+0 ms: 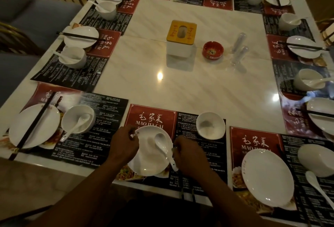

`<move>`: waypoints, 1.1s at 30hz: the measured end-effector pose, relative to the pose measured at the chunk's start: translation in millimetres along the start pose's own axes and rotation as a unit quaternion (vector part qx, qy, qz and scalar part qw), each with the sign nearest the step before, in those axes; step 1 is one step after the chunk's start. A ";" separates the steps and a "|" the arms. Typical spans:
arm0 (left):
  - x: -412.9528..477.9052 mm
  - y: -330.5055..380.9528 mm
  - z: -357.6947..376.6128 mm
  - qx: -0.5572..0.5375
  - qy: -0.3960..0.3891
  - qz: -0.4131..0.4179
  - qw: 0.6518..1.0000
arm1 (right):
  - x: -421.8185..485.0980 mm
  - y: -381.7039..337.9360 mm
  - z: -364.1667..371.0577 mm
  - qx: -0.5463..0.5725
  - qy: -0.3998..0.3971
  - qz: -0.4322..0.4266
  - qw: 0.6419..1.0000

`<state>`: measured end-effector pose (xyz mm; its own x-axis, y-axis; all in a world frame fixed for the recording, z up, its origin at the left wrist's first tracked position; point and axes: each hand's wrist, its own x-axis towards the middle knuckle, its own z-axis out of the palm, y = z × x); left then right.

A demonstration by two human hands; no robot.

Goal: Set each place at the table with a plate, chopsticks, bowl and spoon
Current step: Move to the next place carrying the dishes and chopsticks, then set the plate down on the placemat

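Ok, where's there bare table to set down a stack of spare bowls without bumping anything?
The widest bare marble lies between the tissue box and the near placemat. Another patch runs behind the box to the far placemats. Right of the box, the ashtray and clear shakers crowd it. All four edges are packed with settings.

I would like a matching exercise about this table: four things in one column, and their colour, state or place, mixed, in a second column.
1 spoon at the nearest place
2 ashtray
3 tissue box lid
4 bowl at the nearest place

a red
b yellow
c empty
d lying on the plate

Pairs: 1-d, 2-a, 3-b, 4-c.
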<state>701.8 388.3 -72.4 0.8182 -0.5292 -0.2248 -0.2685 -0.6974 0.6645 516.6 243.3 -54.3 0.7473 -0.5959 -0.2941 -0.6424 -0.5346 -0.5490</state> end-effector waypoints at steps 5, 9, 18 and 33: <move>-10.3 -2.4 -0.4 0.021 -0.034 0.005 0.999 | -13.7 -7.0 36.0 -0.036 -0.060 0.032 0.997; -17.5 -3.0 3.6 0.017 -0.069 0.004 0.997 | -13.9 -6.7 37.4 0.002 -0.061 0.062 0.996; -28.6 7.7 27.7 -0.002 -0.118 0.046 0.992 | -52.0 44.8 14.0 0.137 0.027 0.183 0.973; -24.4 0.0 14.0 0.010 -0.082 0.033 0.996 | -75.4 101.3 23.2 0.060 0.104 0.222 0.968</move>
<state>674.7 394.4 -76.9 0.7051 -0.6443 -0.2960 -0.3297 -0.6676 0.6676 399.2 248.0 -105.9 0.3445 -0.8648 -0.3652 -0.8587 -0.1330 -0.4950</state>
